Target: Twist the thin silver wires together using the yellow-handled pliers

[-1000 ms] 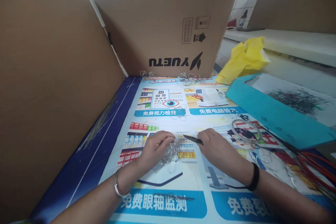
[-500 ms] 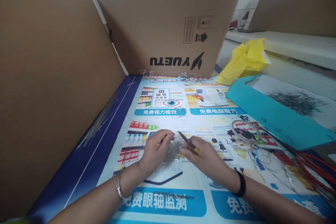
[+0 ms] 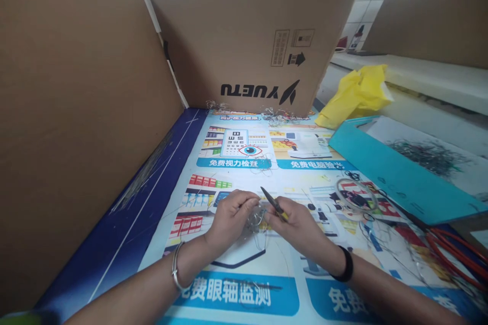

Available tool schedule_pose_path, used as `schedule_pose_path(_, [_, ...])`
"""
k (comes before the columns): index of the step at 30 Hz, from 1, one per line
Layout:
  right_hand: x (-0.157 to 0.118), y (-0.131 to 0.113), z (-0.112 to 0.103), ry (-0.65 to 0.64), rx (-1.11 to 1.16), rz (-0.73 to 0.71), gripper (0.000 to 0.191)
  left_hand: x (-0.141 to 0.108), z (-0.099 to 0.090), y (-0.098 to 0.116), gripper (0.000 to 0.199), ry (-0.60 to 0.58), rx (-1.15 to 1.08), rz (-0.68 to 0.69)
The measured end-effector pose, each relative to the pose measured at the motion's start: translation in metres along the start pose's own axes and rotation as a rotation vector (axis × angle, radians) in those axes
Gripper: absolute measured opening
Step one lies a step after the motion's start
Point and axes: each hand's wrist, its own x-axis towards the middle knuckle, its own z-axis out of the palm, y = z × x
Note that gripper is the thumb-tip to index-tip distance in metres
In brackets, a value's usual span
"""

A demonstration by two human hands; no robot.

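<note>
My left hand [image 3: 233, 217] is closed, with a tangle of thin silvery wire [image 3: 256, 217] pinched at its fingertips. Close on its right, my right hand [image 3: 295, 223] grips a tool with a dark pointed blade and yellow handle [image 3: 275, 204], its tip pointing up and left. The fingertips of my right hand also reach the edge of the wire tangle. Below both hands is a printed mat [image 3: 244, 177] with pictures and blue caption bars. A few loose thin strands lie on it near my wrists.
Cardboard walls [image 3: 244, 25] stand at the back and left. A turquoise box [image 3: 404, 172] at right holds many short wires [image 3: 429, 155], with a yellow bag [image 3: 353, 96] behind it. A clear ring [image 3: 356, 194], a wire coil and red cable [image 3: 453, 254] lie at right.
The camera view has shifted slightly. Both hands stay close together, and the wire tangle between them has turned a little.
</note>
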Motion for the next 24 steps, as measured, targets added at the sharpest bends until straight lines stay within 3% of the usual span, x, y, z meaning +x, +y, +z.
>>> schedule_pose_path(16, [0.0002,0.0053,0.0030,0.019,-0.014,-0.025,0.014,0.0039,0.0033,0.0050,0.015,-0.067,-0.329,-0.227])
schedule_pose_path(24, [0.0004,0.0028,-0.0007,-0.001,0.011,0.002,0.010,0.0048,0.0016,0.0038,0.013,-0.038,-0.325,-0.255])
